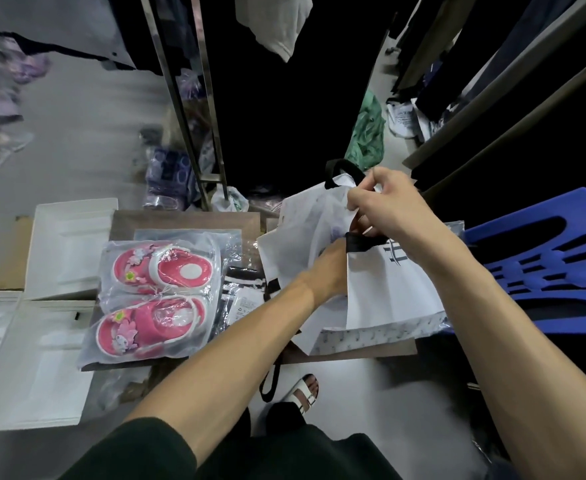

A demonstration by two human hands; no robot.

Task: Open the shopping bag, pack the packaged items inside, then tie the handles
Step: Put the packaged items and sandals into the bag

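Opening step: right hand point(381, 202) pinches the bag point(385, 292) rim at centre; left hand point(329, 268) reaches inside, grip hidden. Next, load the shoes point(156, 296), lower left.

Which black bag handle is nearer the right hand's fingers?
The lower black handle, just under the right hand; the upper black handle loops free at the bag's far edge.

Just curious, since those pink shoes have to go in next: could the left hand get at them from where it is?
Probably yes. The packaged pink shoes lie uncovered, nothing between, but the left hand is inside the white shopping bag.
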